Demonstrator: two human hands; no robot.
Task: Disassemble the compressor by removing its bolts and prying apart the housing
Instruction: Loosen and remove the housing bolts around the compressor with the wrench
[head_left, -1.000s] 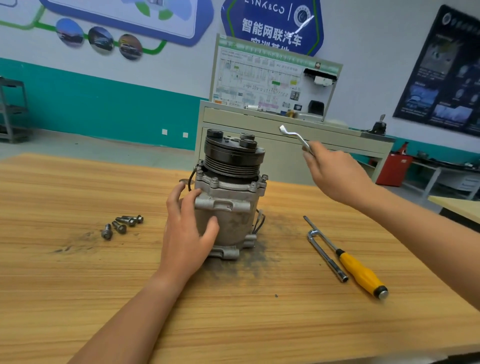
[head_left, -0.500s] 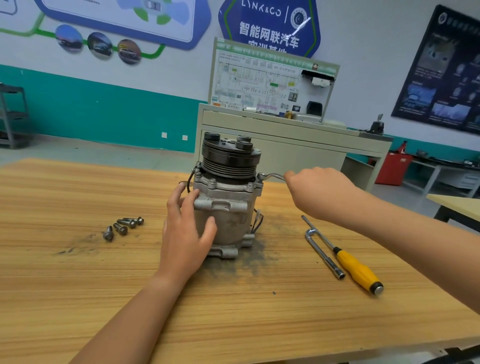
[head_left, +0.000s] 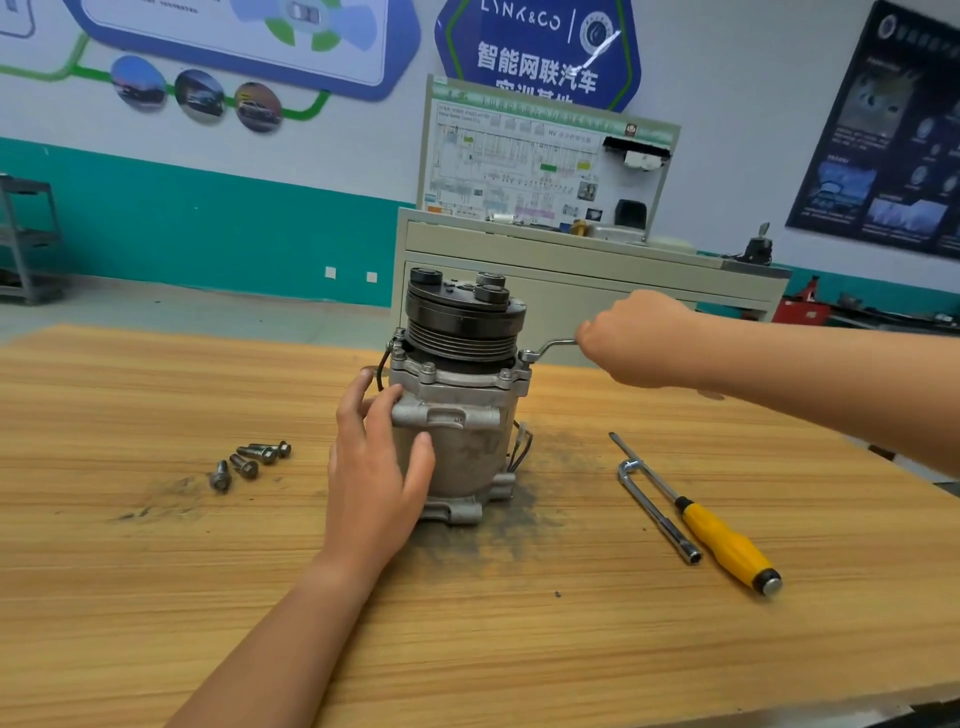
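- The left hand (head_left: 374, 467) cups the grey cast-metal compressor (head_left: 462, 415) from its nine o'clock side, with the fingers spread and curved on the housing and the thumb across the front.
- The right hand (head_left: 639, 338) is fisted round the handle of a thin silver offset wrench (head_left: 548, 347).
- The wrench's ring end sits on the flange corner at the compressor's three o'clock.
- The compressor stands upright mid-table with its long axis vertical and its black grooved pulley (head_left: 462, 322) on top.
- Bolt heads (head_left: 427, 368) ring the flange; the housing is dull and grimy, and dark grit lies round its foot.
- Four loose steel bolts (head_left: 252, 460) lie at nine o'clock, well apart from the compressor.
- A yellow-handled screwdriver (head_left: 722, 535) and a silver L-shaped socket wrench (head_left: 657, 512) lie together at four o'clock on the wooden table (head_left: 156, 597).
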